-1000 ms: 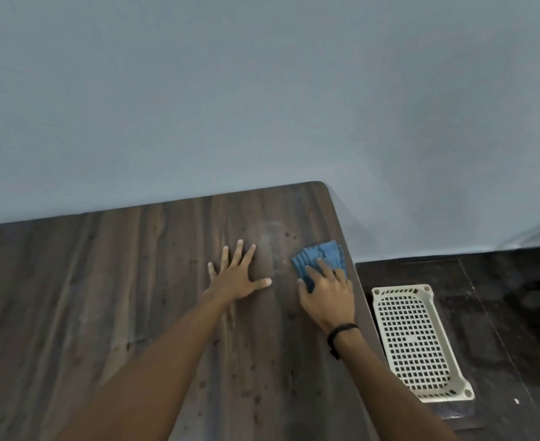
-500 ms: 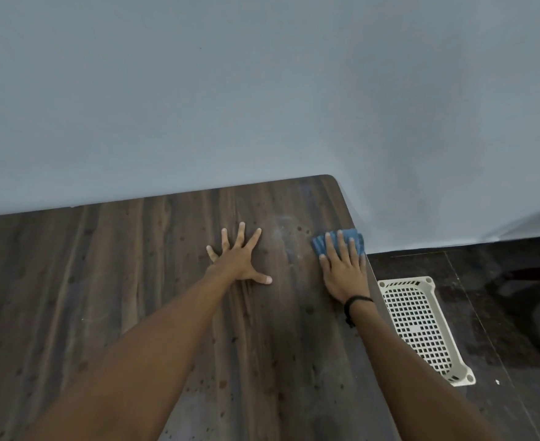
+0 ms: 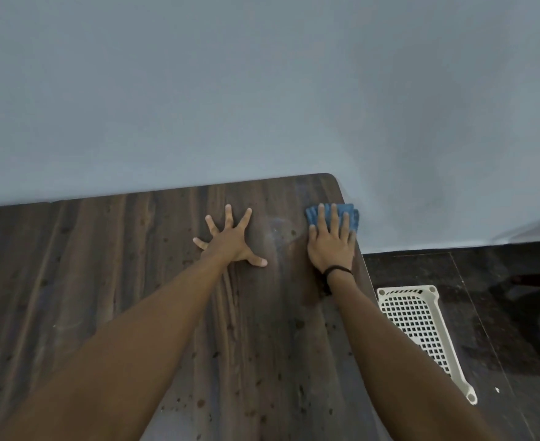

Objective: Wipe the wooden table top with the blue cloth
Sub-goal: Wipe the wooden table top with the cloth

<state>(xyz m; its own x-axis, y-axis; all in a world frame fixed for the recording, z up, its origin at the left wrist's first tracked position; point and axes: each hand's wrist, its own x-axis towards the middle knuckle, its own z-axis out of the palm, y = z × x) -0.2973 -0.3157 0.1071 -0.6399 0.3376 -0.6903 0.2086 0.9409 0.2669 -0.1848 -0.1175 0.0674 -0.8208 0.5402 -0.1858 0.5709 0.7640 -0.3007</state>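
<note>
Table (image 3: 109, 281) fills the lower half of the view, dark wood with strong grain, its far edge against a pale wall (image 3: 262, 90) and its far right corner rounded. Specks dot much of the top, thickest along the near right stretch, so most of the surface looks unwiped as yet. A faint hazy patch lies between the two hands, likely damp from the cloth.

Beside the table's right edge, down on the dark floor (image 3: 501, 313), lies a white perforated tray (image 3: 421, 326) (nothing to do with the wiping, but a cloth swept off the edge would land near it).

Left hand (image 3: 230, 241) lies flat on the wood with fingers spread wide, gripping nothing; it seems to brace the body for the long reach. Right hand (image 3: 330, 241) presses flat on the cloth (image 3: 332, 214), fingers close together and pointing at the wall, palm behind it on bare wood. The cloth, folded and blue, sits near the far right corner, touching or just overhanging the right edge.

To wipe well from here, I judge the palm should come up onto the cloth so pressure spreads evenly. Strokes should run along the grain, overlapping, drawing the specks toward the near side rather than off the edge. The folds want keeping flat so they don't bunch.
</note>
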